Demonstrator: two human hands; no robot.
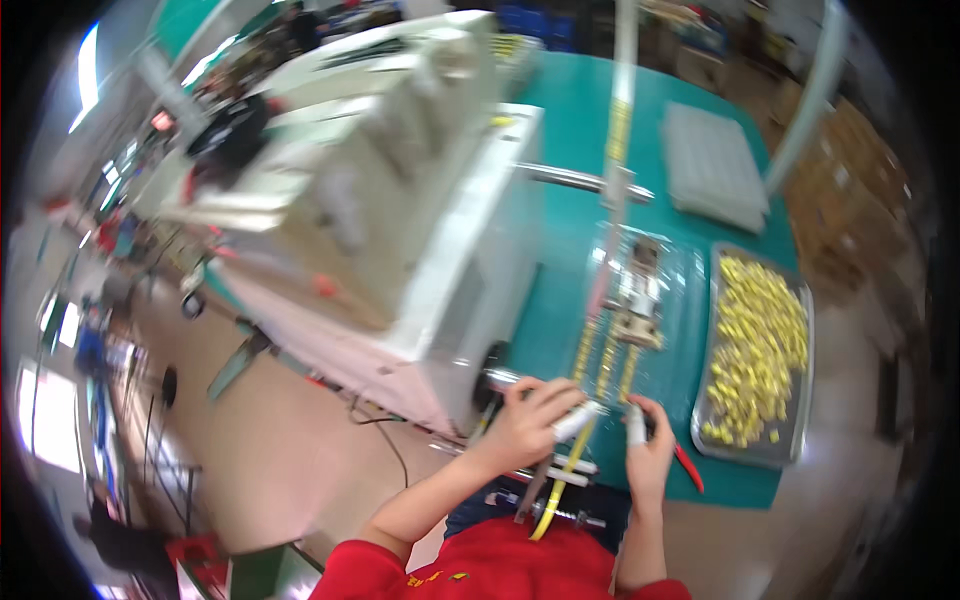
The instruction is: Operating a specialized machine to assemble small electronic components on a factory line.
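My left hand [530, 425] is closed, its fingers curled at a narrow yellow strip [562, 485] that runs down toward my lap. White wrapping covers a fingertip there. Across from it, my right hand [650, 455] is closed too, with thumb and fingers near the lower ends of short yellow-dotted strips [605, 368]. A white cover is on one of its digits. Something dark shows inside that hand, and a red handle [688, 470] sticks out beside it; whether they are one tool I cannot tell. Beyond the strips lies a metal fixture [638, 300] on a clear sheet.
A metal tray [705, 400] of small yellow pieces stands right on the green table [570, 110]. Stacked white trays [712, 165] lie behind it. A large white machine [480, 240] fills the left side. An upright rail [622, 110] and crossbar [560, 177] rise ahead.
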